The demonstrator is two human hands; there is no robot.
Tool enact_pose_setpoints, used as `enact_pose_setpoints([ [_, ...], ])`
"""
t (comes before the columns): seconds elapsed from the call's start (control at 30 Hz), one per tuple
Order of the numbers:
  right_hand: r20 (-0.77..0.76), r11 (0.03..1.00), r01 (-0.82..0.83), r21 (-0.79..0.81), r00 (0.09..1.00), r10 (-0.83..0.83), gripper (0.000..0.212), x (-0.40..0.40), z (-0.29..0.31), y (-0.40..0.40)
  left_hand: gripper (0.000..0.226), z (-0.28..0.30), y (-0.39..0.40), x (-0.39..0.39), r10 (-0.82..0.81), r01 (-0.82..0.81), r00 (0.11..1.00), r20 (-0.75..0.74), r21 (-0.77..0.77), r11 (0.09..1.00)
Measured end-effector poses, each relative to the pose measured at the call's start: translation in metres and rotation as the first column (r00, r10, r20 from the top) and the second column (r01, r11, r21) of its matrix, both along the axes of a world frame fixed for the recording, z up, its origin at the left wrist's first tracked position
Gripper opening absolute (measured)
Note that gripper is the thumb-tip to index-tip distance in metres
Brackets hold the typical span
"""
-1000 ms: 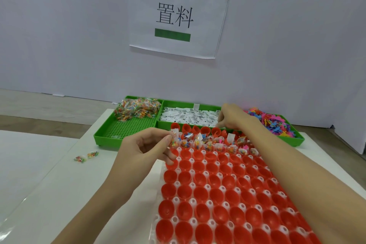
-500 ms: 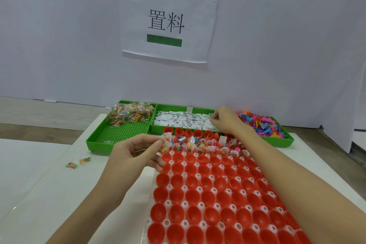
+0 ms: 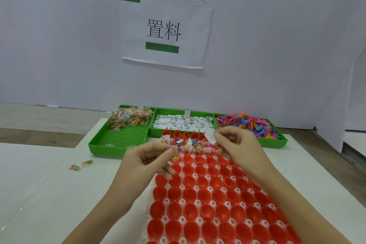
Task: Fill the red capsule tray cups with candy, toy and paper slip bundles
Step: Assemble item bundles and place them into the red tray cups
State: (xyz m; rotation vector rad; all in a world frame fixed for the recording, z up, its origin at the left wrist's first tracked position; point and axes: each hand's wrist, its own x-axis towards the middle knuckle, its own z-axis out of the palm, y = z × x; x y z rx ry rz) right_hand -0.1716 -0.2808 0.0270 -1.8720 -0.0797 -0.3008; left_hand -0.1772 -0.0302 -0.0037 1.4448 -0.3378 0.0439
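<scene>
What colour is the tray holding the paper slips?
Bright green tray, white paper slips with black print; head view.

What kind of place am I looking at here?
Probably a small assembly or packing workstation: green sorting trays of candy packets, paper slips and toys, a red capsule tray, and a printed sign on the wall.

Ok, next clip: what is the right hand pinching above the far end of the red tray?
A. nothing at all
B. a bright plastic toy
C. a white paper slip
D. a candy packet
C. The right hand has its grip on a white paper slip, thumb and fingertips pinched on it just in front of the green bin of slips, above the far rows of the red capsule tray.
</scene>
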Motion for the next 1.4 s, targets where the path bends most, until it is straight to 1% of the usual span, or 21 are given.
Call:
enact_pose_setpoints([
  [0.07, 0.044, 0.999, 0.037, 0.008, 0.998, -0.037, 0.006, -0.024, -0.006, 0.003, 0.009, 0.0, -0.007, -0.007, -0.045, 0.045, 0.999, 0.001, 0.007, 0.999],
  [0.2, 0.065, 0.998, 0.049, 0.05, 0.997, -0.052, 0.017, -0.053, -0.019, 0.008, 0.007, 0.0, -0.019, -0.019, -0.138, 0.138, 0.99, -0.015, 0.001, 0.99],
  [0.27, 0.09, 0.999, 0.043, 0.014, 0.995, -0.044, 0.017, -0.059, -0.022, 0.012, 0.01, 0.0, -0.022, -0.023, -0.169, 0.169, 0.985, -0.026, -0.008, 0.986],
  [0.33, 0.117, 0.998, 0.028, -0.061, 0.993, -0.021, 0.017, -0.063, -0.023, 0.015, 0.018, -0.001, -0.023, -0.025, -0.205, 0.205, 0.979, -0.021, 0.005, 0.979],
  [0.4, 0.128, 0.993, -0.016, -0.12, 0.991, 0.032, 0.011, -0.067, -0.024, 0.02, 0.024, -0.003, -0.023, -0.025, -0.228, 0.229, 0.973, -0.014, 0.045, 0.972],
  [0.43, 0.124, 0.988, -0.047, -0.149, 0.99, 0.066, 0.005, -0.07, -0.025, 0.022, 0.025, -0.004, -0.024, -0.025, -0.23, 0.23, 0.973, -0.01, 0.07, 0.971],
  [0.53, 0.155, 0.959, -0.093, -0.267, 0.978, 0.138, 0.006, -0.074, -0.028, 0.026, 0.022, -0.009, -0.024, -0.025, -0.212, 0.21, 0.977, 0.009, 0.092, 0.973],
  [0.6, 0.16, 0.946, -0.108, -0.305, 0.974, 0.163, 0.002, -0.075, -0.028, 0.027, 0.016, -0.01, -0.023, -0.025, -0.199, 0.195, 0.979, 0.034, 0.096, 0.976],
  [0.7, 0.156, 0.94, -0.127, -0.318, 0.97, 0.184, 0.004, -0.075, -0.029, 0.026, 0.013, -0.009, -0.021, -0.024, -0.189, 0.177, 0.979, 0.077, 0.136, 0.975],
  [0.9, 0.123, 0.93, -0.175, -0.322, 0.967, 0.224, 0.009, -0.075, -0.029, 0.023, 0.025, -0.01, -0.019, -0.025, -0.161, 0.111, 0.972, 0.168, 0.275, 0.955],
  [1.03, 0.103, 0.923, -0.189, -0.336, 0.966, 0.236, 0.01, -0.074, -0.026, 0.02, 0.026, -0.009, -0.018, -0.024, -0.148, 0.089, 0.972, 0.183, 0.297, 0.951],
  [1.13, 0.094, 0.93, -0.163, -0.329, 0.974, 0.204, 0.014, -0.071, -0.022, 0.016, 0.02, -0.008, -0.016, -0.024, -0.146, 0.092, 0.974, 0.173, 0.288, 0.953],
  [1.23, 0.117, 0.933, -0.061, -0.356, 0.987, 0.109, 0.018, -0.059, -0.011, 0.008, 0.012, -0.006, -0.015, -0.023, -0.147, 0.098, 0.976, 0.162, 0.275, 0.956],
  [1.33, 0.112, 0.892, 0.055, -0.448, 0.994, -0.005, 0.016, -0.031, 0.004, -0.007, 0.01, -0.006, -0.014, -0.023, -0.135, 0.089, 0.978, 0.162, 0.264, 0.96],
  [1.4, 0.076, 0.837, 0.111, -0.535, 0.994, -0.083, 0.014, -0.004, 0.013, -0.022, 0.009, -0.005, -0.014, -0.023, -0.12, 0.076, 0.98, 0.158, 0.26, 0.963],
])
